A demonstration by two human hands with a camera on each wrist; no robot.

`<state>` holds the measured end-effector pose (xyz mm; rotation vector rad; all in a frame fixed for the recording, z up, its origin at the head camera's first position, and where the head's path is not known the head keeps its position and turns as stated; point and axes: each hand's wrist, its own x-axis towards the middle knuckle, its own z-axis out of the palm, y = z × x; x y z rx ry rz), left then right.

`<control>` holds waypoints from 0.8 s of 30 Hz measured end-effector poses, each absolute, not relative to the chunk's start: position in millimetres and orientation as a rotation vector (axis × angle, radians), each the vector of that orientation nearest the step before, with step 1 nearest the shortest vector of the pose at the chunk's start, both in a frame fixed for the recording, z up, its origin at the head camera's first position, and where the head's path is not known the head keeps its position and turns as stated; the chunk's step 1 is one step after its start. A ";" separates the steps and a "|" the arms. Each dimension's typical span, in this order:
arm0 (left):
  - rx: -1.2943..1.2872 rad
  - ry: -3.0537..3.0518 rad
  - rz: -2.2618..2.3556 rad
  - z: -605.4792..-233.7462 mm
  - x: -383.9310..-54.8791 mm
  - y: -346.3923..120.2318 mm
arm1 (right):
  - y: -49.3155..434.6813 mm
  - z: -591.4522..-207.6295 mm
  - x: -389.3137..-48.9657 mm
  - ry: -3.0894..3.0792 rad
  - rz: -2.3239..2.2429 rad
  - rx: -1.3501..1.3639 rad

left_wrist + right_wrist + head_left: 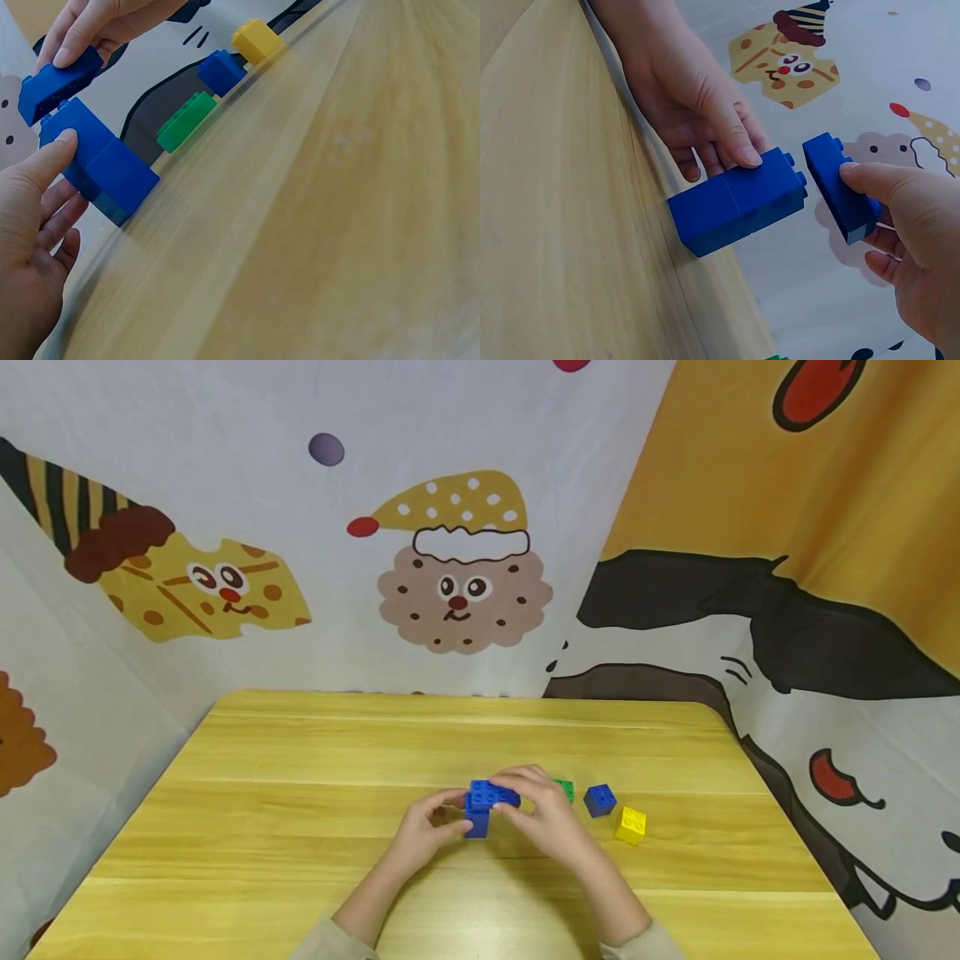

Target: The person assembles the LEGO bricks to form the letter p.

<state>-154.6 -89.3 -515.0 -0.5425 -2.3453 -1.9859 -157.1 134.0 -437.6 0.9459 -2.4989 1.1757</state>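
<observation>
- The left grip (422, 838) holds a stack of two blue blocks (731, 201), standing on the bench (300, 877).
- The right grip (547, 814) pinches a long blue block (838, 184) just above this stack, apart from it.

- Block stack (477, 827) stands on the table (300, 760)
- Single block (483, 795) just above the stack
- Three loose blocks (600, 801) between stack and table's right edge
</observation>
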 end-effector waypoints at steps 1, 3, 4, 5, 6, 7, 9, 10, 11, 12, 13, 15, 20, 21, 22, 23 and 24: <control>-0.539 -2.346 -1.986 -515.0 -154.6 -89.2 | 133.6 -438.1 -157.3 -2.501 1.172 0.948; -0.528 -2.348 -1.987 -514.4 -154.3 -88.9 | 133.0 -439.1 -157.8 -2.503 1.169 0.953; -0.523 -2.348 -1.985 -513.6 -154.0 -88.5 | 132.8 -439.6 -157.9 -2.503 1.169 0.956; -0.515 -2.352 -1.983 -513.0 -153.9 -88.0 | 132.5 -440.0 -158.1 -2.501 1.170 0.959; -0.506 -2.356 -1.980 -512.3 -154.0 -87.6 | 132.3 -440.3 -158.2 -2.499 1.171 0.965; -0.500 -2.354 -1.982 -511.2 -153.7 -87.2 | 132.0 -440.6 -158.4 -2.498 1.174 0.969; -0.487 -2.357 -1.986 -507.4 -152.2 -86.3 | 131.4 -440.8 -158.8 -2.495 1.176 0.980; -0.491 -2.356 -1.986 -502.4 -150.2 -85.9 | 131.4 -440.9 -159.0 -2.496 1.173 0.984; -0.490 -2.358 -1.994 -497.9 -148.5 -85.6 | 131.4 -440.9 -159.3 -2.497 1.169 0.988; -0.492 -2.358 -2.003 -492.6 -146.3 -85.5 | 131.4 -440.9 -159.5 -2.499 1.162 0.993; -0.496 -2.358 -2.007 -487.4 -144.0 -85.4 | 131.2 -440.8 -159.8 -2.500 1.154 0.997; -0.503 -2.359 -2.012 -478.3 -140.2 -85.3 | 131.0 -440.6 -160.4 -2.503 1.137 1.009; -0.504 -2.359 -2.026 -475.7 -139.1 -85.9 | 130.8 -439.9 -161.6 -2.511 1.104 1.030; -0.501 -2.362 -2.031 -476.2 -139.5 -86.2 | 130.7 -439.6 -161.6 -2.513 1.099 1.034; -0.504 -2.363 -2.032 -476.6 -139.8 -86.4 | 130.7 -439.5 -161.8 -2.516 1.095 1.038; -0.505 -2.363 -2.033 -477.1 -140.1 -86.6 | 130.7 -439.4 -161.9 -2.518 1.093 1.042; -0.505 -2.363 -2.034 -477.2 -140.2 -86.7 | 130.5 -439.1 -161.9 -2.519 1.093 1.047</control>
